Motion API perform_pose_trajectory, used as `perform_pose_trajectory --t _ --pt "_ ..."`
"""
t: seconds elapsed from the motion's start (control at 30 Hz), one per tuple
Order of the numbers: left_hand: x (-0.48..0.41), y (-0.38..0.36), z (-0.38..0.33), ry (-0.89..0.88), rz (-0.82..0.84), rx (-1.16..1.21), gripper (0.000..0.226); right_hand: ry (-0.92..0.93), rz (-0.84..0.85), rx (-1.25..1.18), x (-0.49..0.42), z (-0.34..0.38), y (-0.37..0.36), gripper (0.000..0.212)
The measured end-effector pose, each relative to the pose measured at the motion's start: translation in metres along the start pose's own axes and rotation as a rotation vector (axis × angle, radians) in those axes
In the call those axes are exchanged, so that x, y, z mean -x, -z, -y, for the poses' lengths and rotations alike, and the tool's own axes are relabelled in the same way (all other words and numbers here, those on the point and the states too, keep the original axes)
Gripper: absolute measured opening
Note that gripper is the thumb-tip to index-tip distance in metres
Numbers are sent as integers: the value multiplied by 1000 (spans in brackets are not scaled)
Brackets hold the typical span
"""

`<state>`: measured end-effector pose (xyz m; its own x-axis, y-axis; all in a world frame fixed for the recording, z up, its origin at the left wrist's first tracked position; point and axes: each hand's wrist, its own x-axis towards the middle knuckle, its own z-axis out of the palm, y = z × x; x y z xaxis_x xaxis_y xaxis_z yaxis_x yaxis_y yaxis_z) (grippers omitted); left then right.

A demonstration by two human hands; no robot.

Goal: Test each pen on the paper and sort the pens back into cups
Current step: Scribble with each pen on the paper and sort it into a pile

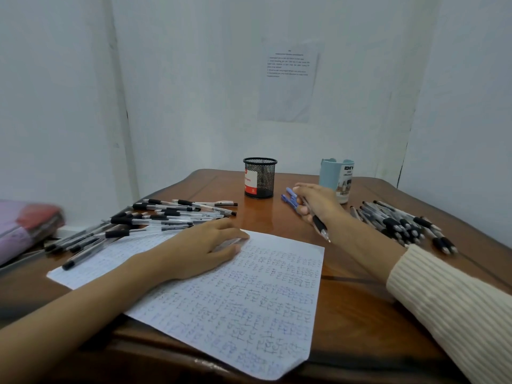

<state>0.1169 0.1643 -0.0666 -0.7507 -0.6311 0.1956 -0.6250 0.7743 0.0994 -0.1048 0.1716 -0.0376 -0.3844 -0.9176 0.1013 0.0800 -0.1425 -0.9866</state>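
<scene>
Paper point(249, 300) mostly scribbled; mesh cup point(260, 177), blue cup point(332, 176) show no pens. Left pile point(166, 217), right pile point(401, 223) unsorted. Left hand point(194, 250) fingers point(227, 227) flat on paper; right hand point(318, 200) fingers point(303, 210) clamped on pen point(319, 225).

One wide-angle head camera looks forward and down from the table's point(342, 263) near edge. It sits close above the paper point(249, 300), and it faces the wall point(194, 79) corner, which fills the upper half.
</scene>
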Motion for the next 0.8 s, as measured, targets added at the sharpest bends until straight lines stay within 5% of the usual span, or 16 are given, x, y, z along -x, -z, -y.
perform_pose_trajectory --t 0.23,0.43,0.53,0.67,0.8 --pt "0 -3 0 62 4 0 49 -57 13 -264 4 3 -1 22" --pt "-1 -4 3 101 42 15 51 20 -3 122 4 0 5 59" --pt "-1 -5 3 102 41 28 51 -81 30 42 6 -3 4 49" --pt "-2 -5 2 105 46 31 52 -14 81 66 9 -9 -6 7" --pt "-2 -4 2 104 56 23 52 42 30 64 15 -20 -21 20"
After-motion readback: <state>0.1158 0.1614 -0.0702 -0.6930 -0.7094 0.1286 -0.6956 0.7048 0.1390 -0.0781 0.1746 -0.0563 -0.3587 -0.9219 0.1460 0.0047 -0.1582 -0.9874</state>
